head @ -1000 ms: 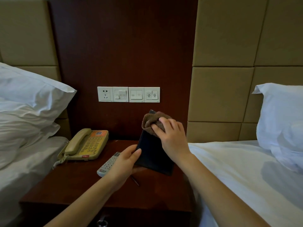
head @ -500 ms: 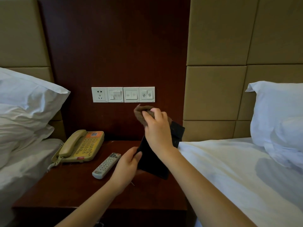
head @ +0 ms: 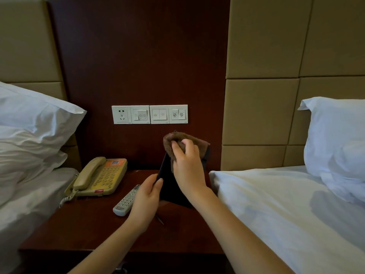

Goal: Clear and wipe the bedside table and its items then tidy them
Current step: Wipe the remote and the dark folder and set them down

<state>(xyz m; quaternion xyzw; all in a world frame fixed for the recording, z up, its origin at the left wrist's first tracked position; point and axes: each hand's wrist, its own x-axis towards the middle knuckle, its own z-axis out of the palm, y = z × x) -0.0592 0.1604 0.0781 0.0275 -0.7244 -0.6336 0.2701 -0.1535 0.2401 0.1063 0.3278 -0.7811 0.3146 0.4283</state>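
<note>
A flat black folder [head: 169, 184] stands tilted on the dark wooden bedside table [head: 85, 226]. My left hand [head: 147, 196] grips its left edge. My right hand [head: 187, 167] holds a bunched brown cloth [head: 173, 139] against the folder's upper part and hides much of it. On the table's left side sit a beige and orange telephone [head: 100, 177] and, nearer me, a white remote control [head: 126, 201]. A thin dark pen-like thing [head: 160, 220] lies just below my left hand.
White beds flank the table: the left bed [head: 29, 204] with a pillow [head: 33, 123], the right bed [head: 286, 210] with another pillow [head: 335, 143]. A white socket and switch panel [head: 149, 114] is on the dark wood wall panel behind the table.
My right hand has slid the cloth along the folder's top, first up and left, then back right. The folder has tipped more upright. My left hand has shifted up its left edge.
</note>
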